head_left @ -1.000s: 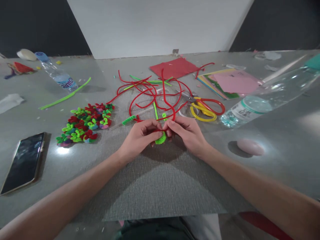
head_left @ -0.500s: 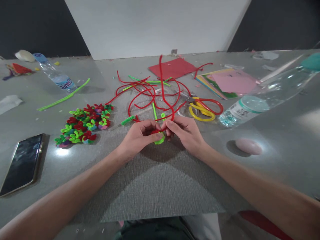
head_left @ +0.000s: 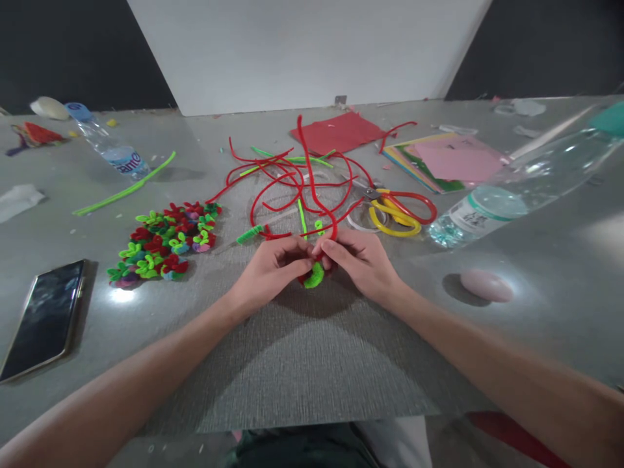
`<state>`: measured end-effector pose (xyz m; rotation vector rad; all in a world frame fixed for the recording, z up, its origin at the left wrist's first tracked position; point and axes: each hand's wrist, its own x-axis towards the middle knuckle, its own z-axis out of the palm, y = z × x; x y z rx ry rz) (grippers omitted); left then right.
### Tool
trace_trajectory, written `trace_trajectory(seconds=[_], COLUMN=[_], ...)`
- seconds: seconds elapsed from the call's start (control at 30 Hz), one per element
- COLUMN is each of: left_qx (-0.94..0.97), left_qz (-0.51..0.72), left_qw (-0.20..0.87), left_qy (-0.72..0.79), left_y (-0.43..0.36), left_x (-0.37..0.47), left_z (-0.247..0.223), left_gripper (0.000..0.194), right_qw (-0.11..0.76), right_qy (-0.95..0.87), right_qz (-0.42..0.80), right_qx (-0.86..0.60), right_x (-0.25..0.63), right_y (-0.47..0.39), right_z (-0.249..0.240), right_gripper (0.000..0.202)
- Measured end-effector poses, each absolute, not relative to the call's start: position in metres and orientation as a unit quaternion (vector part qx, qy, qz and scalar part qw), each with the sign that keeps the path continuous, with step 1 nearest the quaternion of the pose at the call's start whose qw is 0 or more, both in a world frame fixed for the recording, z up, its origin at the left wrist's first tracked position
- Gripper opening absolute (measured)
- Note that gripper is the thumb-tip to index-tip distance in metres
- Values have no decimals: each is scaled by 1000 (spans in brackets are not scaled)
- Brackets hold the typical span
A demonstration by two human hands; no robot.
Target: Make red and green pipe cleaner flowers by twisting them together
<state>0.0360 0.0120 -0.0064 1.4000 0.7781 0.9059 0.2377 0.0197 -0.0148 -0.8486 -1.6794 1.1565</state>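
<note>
A green curl (head_left: pixel 314 278) sits just below the meeting fingertips. The step in hand seems to be bending a red stem (head_left: pixel 312 181) against it; the next bend probably calls for a firm left hold and gentle right guidance. The curl looks fuzzy, rounded, partly covered. The left hand (head_left: pixel 270 270) appears to pinch it; the right hand (head_left: pixel 363 263) pinches the stem, which rises beyond the fingers. Scissors (head_left: pixel 397 214) lie farther right, fuzzy flowers (head_left: pixel 163 244) left.
</note>
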Motion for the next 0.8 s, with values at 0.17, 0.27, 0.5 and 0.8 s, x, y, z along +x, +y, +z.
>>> trace_trajectory(seconds=[0.17,0.27,0.5,0.8], left_qx=[621,632,615,529], left_qz=[378,366,368,384], left_qw=[611,600,621,658], left_qy=[315,326,317,373], left_y=[16,17,12,8], left_x=[33,31,36,36], left_z=[-8,-8,-8,-6], left_gripper=[11,13,14,22], right_qw=[469,473,470,495], right_qy=[-667,-671,-670,-522], right_qz=[471,459,462,616], right_qx=[-339,-339,-342,-321], right_x=[237,237,237,233], right_y=[20,21,20,19], right_z=[-14,-13,-11,-12], right_gripper=[28,28,25,24])
